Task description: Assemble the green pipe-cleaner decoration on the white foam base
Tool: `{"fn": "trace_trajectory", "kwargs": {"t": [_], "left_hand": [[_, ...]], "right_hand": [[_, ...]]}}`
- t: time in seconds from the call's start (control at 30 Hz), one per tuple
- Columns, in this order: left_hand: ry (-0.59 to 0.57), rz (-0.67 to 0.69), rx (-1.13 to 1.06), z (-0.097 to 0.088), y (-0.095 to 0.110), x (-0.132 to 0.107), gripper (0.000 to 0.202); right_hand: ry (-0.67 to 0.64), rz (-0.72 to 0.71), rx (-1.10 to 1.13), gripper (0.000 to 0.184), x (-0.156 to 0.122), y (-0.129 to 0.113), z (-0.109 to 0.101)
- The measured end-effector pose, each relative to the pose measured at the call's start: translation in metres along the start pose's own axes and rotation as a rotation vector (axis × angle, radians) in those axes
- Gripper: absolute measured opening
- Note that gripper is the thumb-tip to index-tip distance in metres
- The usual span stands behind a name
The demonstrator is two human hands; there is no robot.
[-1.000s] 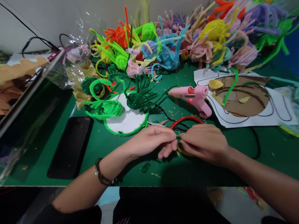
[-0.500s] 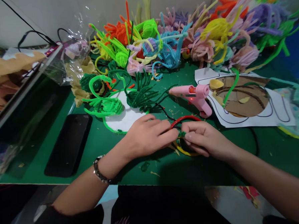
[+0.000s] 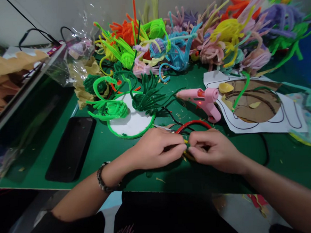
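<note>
My left hand (image 3: 159, 147) and my right hand (image 3: 216, 150) meet fingertip to fingertip near the table's front edge. Both pinch a small dark green fuzzy piece (image 3: 188, 145), apparently pipe cleaner, mostly hidden by the fingers. Beneath them lies a pair of scissors with a red and yellow handle (image 3: 193, 123), partly covered by my hands. Behind my left hand rests a white disc (image 3: 132, 124) edged in bright green pipe cleaner. On it sit a bright green pipe-cleaner bundle (image 3: 116, 109) and a dark green one (image 3: 145, 98).
A pink glue gun (image 3: 203, 99) with a lit red light lies behind the scissors. To the left is a black phone (image 3: 71, 148). White paper with a round cutout (image 3: 225, 121) lies at right. Colourful pipe-cleaner bundles (image 3: 178, 51) line the back; clear plastic wrap (image 3: 62, 74) stands at left.
Both hands have come slightly lower and closer together, with the right fingers curled more tightly around the green piece. More of the scissors' blade side shows behind my left hand.
</note>
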State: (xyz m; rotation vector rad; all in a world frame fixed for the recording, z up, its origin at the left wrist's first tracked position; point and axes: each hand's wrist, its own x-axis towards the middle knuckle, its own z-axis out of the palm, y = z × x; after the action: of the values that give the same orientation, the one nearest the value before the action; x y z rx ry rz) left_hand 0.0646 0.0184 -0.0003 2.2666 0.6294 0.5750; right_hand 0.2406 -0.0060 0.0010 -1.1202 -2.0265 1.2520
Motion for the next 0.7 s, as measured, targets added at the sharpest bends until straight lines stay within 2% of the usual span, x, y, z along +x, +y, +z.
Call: {"fn": "trace_trajectory", "kwargs": {"t": [0.1, 0.2, 0.3, 0.37, 0.43, 0.5, 0.6, 0.7], "left_hand": [[-0.126, -0.270, -0.457, -0.001, 0.004, 0.003, 0.027], [-0.155, -0.499, -0.861, 0.004, 0.003, 0.006, 0.027], [-0.158, -0.630, -1.173, 0.011, 0.002, 0.009, 0.028], [-0.195, -0.649, -1.258, 0.012, 0.002, 0.009, 0.030], [-0.202, -0.605, -1.145, 0.010, 0.004, 0.009, 0.030], [-0.127, -0.498, -0.844, 0.007, 0.005, 0.007, 0.027], [0.032, -0.221, -0.220, 0.003, 0.002, 0.003, 0.015], [0.160, 0.133, 0.400, 0.001, -0.004, 0.000, 0.012]], "right_hand": [[0.115, -0.210, -0.319, 0.022, -0.001, 0.000, 0.001], [0.201, -0.401, -0.569, 0.024, -0.003, 0.003, 0.000], [0.268, -0.597, -0.805, 0.021, -0.005, 0.007, -0.001], [0.300, -0.674, -0.880, 0.016, -0.006, 0.009, -0.002], [0.308, -0.651, -0.842, 0.017, -0.006, 0.009, -0.001], [0.310, -0.518, -0.687, 0.021, -0.005, 0.008, 0.001], [0.258, -0.194, -0.278, 0.020, -0.004, 0.004, 0.002], [0.057, 0.117, 0.156, 0.017, -0.002, 0.001, 0.000]]}}
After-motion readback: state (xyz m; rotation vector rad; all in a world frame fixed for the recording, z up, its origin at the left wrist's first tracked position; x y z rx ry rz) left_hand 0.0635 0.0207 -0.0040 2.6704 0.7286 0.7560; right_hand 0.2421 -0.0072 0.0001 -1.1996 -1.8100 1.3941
